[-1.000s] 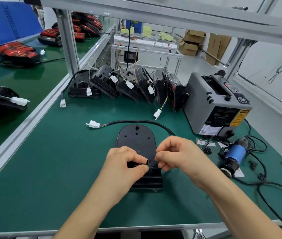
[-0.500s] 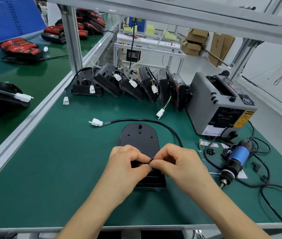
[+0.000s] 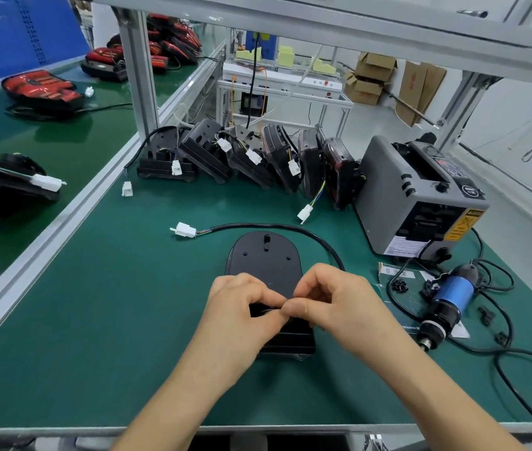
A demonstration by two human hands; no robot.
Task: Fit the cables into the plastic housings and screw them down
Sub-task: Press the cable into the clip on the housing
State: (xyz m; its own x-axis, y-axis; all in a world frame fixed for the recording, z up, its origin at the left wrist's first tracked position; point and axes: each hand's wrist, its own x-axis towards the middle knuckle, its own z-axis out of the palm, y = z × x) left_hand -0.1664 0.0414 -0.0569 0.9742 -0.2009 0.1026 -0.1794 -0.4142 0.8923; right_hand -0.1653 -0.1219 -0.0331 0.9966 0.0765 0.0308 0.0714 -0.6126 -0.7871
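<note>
Housing (image 3: 264, 258) flat on counter (image 3: 111, 320), centre frame, long axis up-frame. Left hand (image 3: 241, 307) and right hand (image 3: 333, 301) meet over its lower half, fingers (image 3: 300, 309) pinching what's probably cable (image 3: 274, 226). Cable exits right, arcs toward upper left.

Black housing (image 3: 264, 262) lies flat; its black cable (image 3: 290, 228) ends in a white connector (image 3: 185, 230).

Green bench (image 3: 95, 336) here: black housing (image 3: 264, 255) flat in the middle, its cable (image 3: 274, 226) looping behind (white plug (image 3: 185, 229) on the end), more housings (image 3: 209, 154) in back, grey machine (image 3: 414, 196) and blue screwdriver (image 3: 450, 297) right.
</note>
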